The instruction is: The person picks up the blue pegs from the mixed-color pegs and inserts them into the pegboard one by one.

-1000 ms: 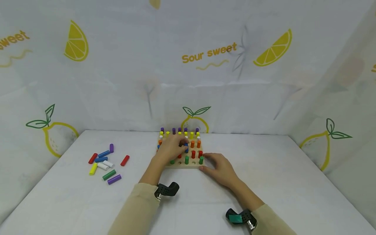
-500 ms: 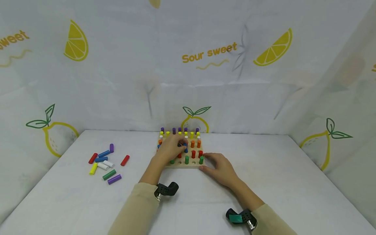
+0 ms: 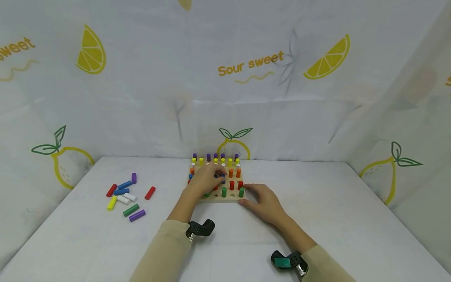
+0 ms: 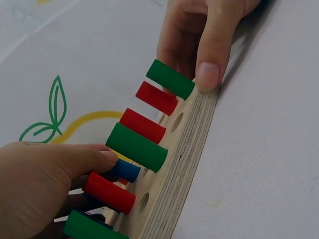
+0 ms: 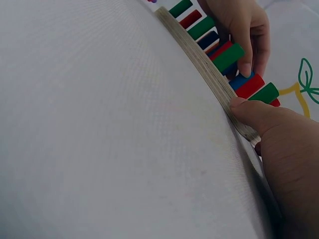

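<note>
A wooden pegboard bears upright pegs in coloured rows. Over its middle, my left hand pinches a blue peg that stands in the board; its thumb shows against the peg in the left wrist view, while the other fingertips are partly hidden. Beside the board's near right corner, my right hand grips the edge, thumb on the front side and fingers round the right side. Close to that thumb stand a green peg and a red peg. My left hand covers part of the board's left half.
Several loose pegs lie on the white table left of the board, among them a yellow peg, a green peg and a purple peg. One red peg lies apart, nearer the board. A patterned cloth hangs behind the table.
My left fingers have shifted slightly around the blue peg, now covering more of it and of the white peg behind. The right hand and the board stay in place.
</note>
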A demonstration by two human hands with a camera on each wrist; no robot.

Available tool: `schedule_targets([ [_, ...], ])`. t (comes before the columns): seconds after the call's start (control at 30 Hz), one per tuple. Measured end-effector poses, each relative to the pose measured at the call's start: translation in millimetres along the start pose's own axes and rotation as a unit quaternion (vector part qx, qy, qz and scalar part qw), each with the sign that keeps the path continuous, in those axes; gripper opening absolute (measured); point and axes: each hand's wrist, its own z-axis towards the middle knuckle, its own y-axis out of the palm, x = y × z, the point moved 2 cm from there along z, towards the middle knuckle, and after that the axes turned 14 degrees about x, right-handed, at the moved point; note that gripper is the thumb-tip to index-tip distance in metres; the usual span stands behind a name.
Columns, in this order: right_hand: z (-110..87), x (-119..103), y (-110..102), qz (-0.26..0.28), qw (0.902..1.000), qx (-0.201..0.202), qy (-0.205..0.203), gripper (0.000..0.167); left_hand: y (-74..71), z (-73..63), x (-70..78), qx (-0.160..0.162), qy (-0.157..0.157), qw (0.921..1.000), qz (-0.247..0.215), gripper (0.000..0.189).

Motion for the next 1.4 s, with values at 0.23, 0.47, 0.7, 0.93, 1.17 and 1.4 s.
schedule_targets([
  [0.23, -1.1, 0.1, 3.6, 0.001, 1.0, -0.002, -0.002, 0.056, -6.1, -3.1, -2.0, -0.011, -0.009, 0.9999, 0.005, 0.016],
  [0.47, 0.4, 5.1, -2.1, -0.006, 1.0, -0.001, -0.004, 0.055, -20.9, -6.7, 7.2, 0.003, -0.021, 0.9997, -0.012, 0.02],
  [0.7, 3.8, 4.7, -2.5, -0.003, 0.9999, -0.004, -0.01, 0.055, -52.5, -16.4, 2.6, 0.018, -0.02, 0.9991, 0.033, 0.023],
  [0.93, 2.5, 5.1, -2.3, -0.014, 0.9998, -0.009, 0.003, 0.058, -87.5, -31.3, -24.1, 0.021, -0.004, 0.9982, 0.055, 0.023],
  [1.17, 1.8, 3.0, -1.9, -0.01, 0.9999, -0.014, 0.0, 0.06, -125.8, -48.7, -52.4, 0.022, -0.016, 0.9934, 0.111, 0.027],
  [1.4, 1.9, 2.4, -0.4, -0.01, 0.9998, -0.015, 0.002, 0.06, -157.3, -61.4, -77.7, 0.014, -0.015, 0.9867, 0.161, 0.025],
])
